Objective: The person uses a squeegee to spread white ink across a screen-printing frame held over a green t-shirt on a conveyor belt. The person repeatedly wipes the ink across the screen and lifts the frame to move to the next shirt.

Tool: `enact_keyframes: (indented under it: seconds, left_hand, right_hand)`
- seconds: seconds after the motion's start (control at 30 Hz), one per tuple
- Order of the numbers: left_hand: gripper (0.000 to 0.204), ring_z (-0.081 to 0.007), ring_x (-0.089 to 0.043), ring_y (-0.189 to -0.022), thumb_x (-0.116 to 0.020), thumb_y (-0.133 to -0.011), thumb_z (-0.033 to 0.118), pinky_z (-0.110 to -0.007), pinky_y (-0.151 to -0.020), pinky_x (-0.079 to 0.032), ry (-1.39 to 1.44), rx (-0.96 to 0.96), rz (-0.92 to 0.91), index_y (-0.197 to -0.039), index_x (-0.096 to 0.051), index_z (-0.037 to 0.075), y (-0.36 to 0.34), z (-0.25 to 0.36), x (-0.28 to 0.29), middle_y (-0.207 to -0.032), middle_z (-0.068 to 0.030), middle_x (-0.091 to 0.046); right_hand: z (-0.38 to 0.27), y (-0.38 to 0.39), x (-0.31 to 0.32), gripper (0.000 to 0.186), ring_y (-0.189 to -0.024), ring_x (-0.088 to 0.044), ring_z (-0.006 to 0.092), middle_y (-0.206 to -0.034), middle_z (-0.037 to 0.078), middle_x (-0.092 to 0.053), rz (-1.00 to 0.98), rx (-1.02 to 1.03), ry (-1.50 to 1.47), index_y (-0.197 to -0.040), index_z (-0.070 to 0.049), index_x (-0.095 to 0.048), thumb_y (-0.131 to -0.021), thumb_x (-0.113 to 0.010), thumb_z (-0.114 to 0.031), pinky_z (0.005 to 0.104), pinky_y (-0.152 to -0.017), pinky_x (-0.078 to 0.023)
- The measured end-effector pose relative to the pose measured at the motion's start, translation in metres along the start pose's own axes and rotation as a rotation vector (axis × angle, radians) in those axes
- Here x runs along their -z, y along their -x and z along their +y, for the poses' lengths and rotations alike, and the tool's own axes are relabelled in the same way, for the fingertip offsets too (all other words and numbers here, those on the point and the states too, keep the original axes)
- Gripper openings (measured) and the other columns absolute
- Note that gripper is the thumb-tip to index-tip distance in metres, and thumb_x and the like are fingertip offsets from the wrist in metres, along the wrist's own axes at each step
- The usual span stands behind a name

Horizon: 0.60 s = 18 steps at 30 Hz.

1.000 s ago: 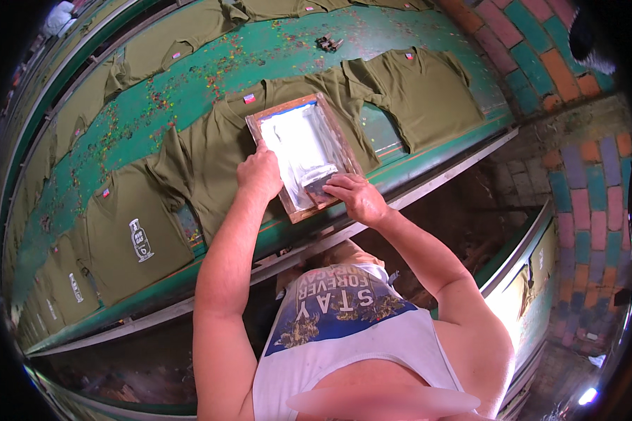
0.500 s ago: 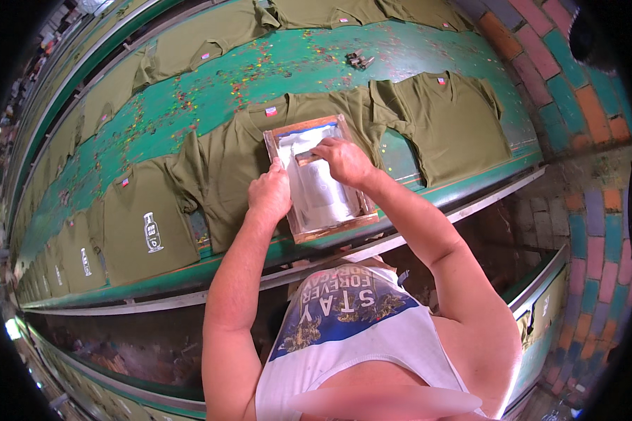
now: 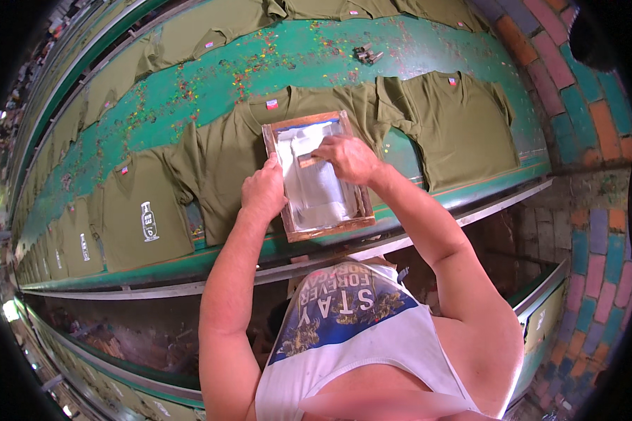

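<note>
A wooden screen printing frame (image 3: 329, 230) with white ink on its mesh lies on an olive green T-shirt (image 3: 225, 165). My left hand (image 3: 264, 188) grips the frame's left side, its fingers closed on the wood. Inside the frame, near its far end, my right hand (image 3: 350, 158) is closed on a small wooden-handled squeegee (image 3: 307, 161). The squeegee's blade is hidden against the mesh. A pool of white ink (image 3: 303, 140) lies on the far side of the squeegee.
On the long green table (image 3: 211, 91), a plain olive T-shirt (image 3: 463, 133) lies to the right. To the left, another T-shirt (image 3: 137, 217) bears a white bottle-shaped print. Small metal clamp-like pieces (image 3: 366, 54) lie farther back. A painted brick wall (image 3: 590, 126) stands at the right.
The view has shifted slightly. Both hands keep their holds on the frame and the squeegee, and the squeegee stays near the far end.
</note>
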<state>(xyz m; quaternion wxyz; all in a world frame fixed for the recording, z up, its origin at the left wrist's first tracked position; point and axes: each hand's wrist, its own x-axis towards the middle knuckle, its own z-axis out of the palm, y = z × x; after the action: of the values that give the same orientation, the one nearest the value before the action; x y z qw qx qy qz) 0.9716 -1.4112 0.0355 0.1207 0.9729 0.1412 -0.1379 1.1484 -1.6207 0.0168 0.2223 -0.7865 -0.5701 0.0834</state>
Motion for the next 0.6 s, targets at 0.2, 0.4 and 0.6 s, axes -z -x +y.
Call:
enact_keyframes:
  seconds: [0.2, 0.4, 0.6]
  left_hand:
    - [0.072, -0.0348, -0.075, -0.127, -0.096, -0.080, 0.016, -0.052, -0.104, -0.064, 0.020, -0.041, 0.048, -0.143, -0.065, 0.000, 0.003, -0.001, 0.002, -0.173, -0.0133, -0.053]
    - [0.072, -0.0353, -0.076, -0.127, -0.094, -0.083, 0.017, -0.052, -0.103, -0.065, -0.021, -0.053, 0.031, -0.146, -0.064, -0.002, -0.001, -0.005, -0.003, -0.174, -0.0157, -0.052]
    - [0.066, -0.0368, -0.077, -0.125, -0.085, -0.091, 0.019, -0.053, -0.100, -0.066, -0.037, -0.108, 0.077, -0.149, -0.062, -0.004, 0.000, -0.010, -0.006, -0.170, -0.0197, -0.055]
  right_hand:
    - [-0.070, 0.089, -0.017, 0.050, -0.115, -0.073, 0.0364, -0.120, 0.013, -0.078, 0.023, 0.018, -0.047, -0.130, -0.007, -0.079, -0.081, -0.073, -0.002, 0.0486, -0.101, -0.059]
    - [-0.110, 0.124, -0.028, 0.053, -0.117, -0.072, 0.0355, -0.123, 0.012, -0.076, 0.021, -0.030, -0.036, -0.129, -0.004, -0.078, -0.078, -0.087, -0.015, 0.0465, -0.106, -0.058]
    - [-0.095, 0.101, -0.011, 0.038, -0.119, -0.070, 0.0430, -0.118, 0.020, -0.076, 0.037, -0.158, -0.153, -0.121, 0.001, -0.077, -0.084, -0.070, 0.005, 0.0502, -0.106, -0.057]
